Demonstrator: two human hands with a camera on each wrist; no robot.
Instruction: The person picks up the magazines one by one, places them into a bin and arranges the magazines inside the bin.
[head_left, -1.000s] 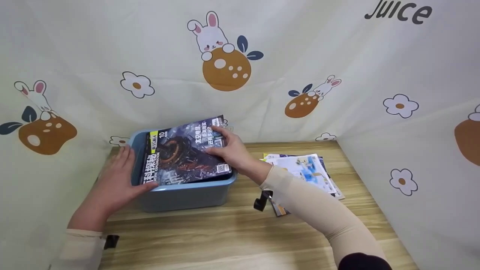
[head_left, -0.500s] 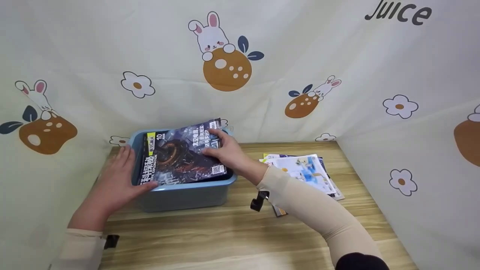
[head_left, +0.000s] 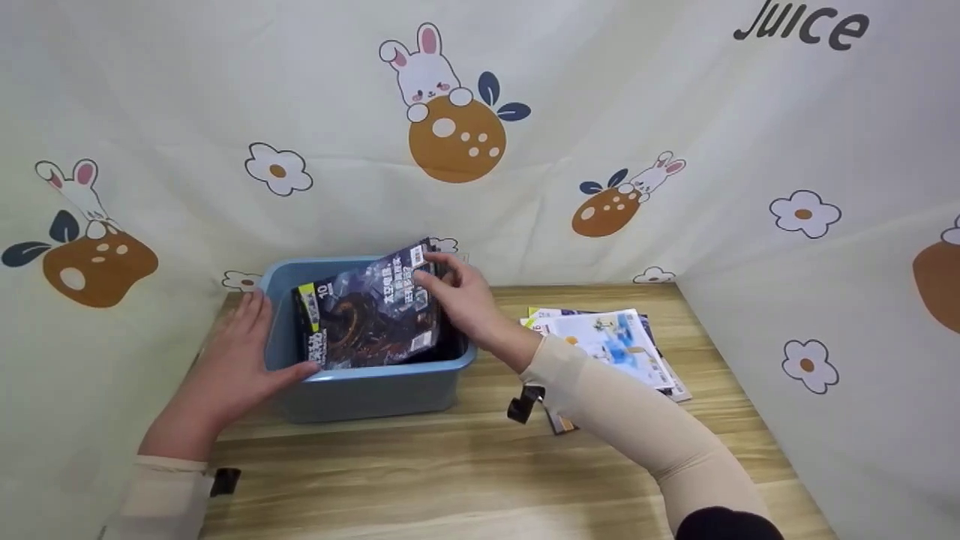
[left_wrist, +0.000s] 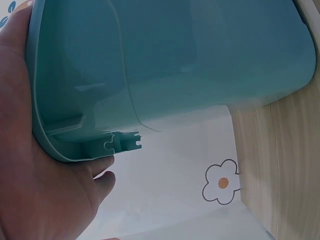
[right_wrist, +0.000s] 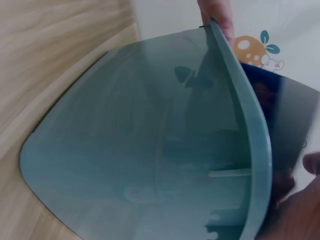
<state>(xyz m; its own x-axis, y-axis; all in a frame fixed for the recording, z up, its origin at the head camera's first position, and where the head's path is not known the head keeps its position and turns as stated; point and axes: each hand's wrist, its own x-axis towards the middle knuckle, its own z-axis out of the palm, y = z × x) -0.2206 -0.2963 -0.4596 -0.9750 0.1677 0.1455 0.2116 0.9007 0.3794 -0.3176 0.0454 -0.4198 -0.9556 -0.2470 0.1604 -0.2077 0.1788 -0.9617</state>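
A blue plastic storage bin (head_left: 375,394) stands on the table, and my left hand (head_left: 229,364) grips its left rim, thumb over the front edge. In the left wrist view, fingertips (left_wrist: 104,184) curl beneath the rim's corner. A dark magazine (head_left: 367,311) with an orange ring and white print on its cover slants inside the bin, its upper right corner above the rim. My right hand (head_left: 469,304) pinches its right edge, thumb on the cover. Further dark edges show behind that cover; how many magazines are held is hidden.
Right of the bin, a loose pile of magazines (head_left: 615,349), a white and blue cover on top, lies partly behind the right forearm. The wood-grain table (head_left: 420,480) is enclosed by printed cloth walls (head_left: 337,202) at the back and sides.
The magazine has turned and tilted, its left edge shifting right from the bin's left wall. My right hand has shifted slightly with it; the left hand stays on the rim.
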